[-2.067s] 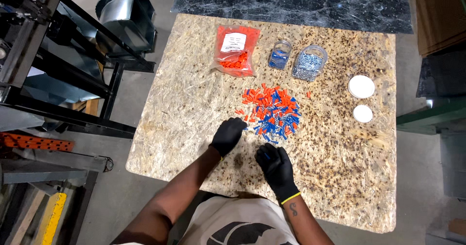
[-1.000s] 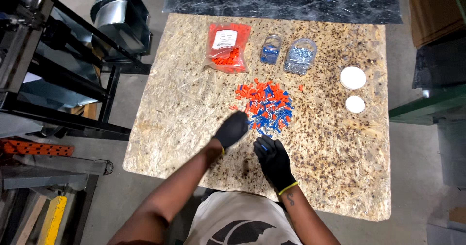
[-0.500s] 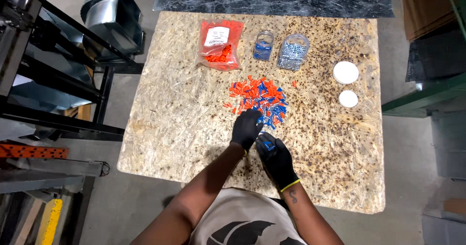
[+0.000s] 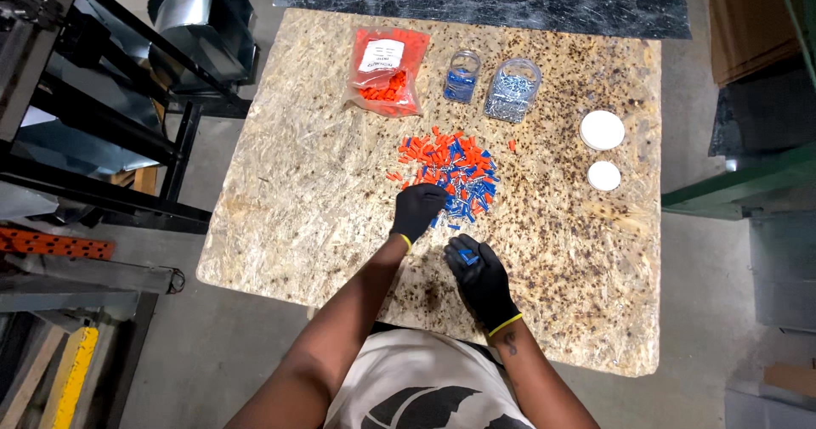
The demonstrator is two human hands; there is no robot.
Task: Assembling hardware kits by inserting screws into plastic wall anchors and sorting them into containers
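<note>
Left hand (image 4: 418, 209) moved onto pile (image 4: 450, 177) edge

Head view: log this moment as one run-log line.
left hand: on pile of orange and blue connectors | right hand: holds blue connectors | board: orange bag, two jars, two white lids

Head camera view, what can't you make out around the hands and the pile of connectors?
- Left hand: its fingertips cover the near edge of the orange and blue connector pile; pieces beneath are hidden.
- Right hand: blue pieces show in the palm, but their number is too small to tell.
- Orange bag: label too small to read.
- Two clear jars: contents too small to identify.
</note>
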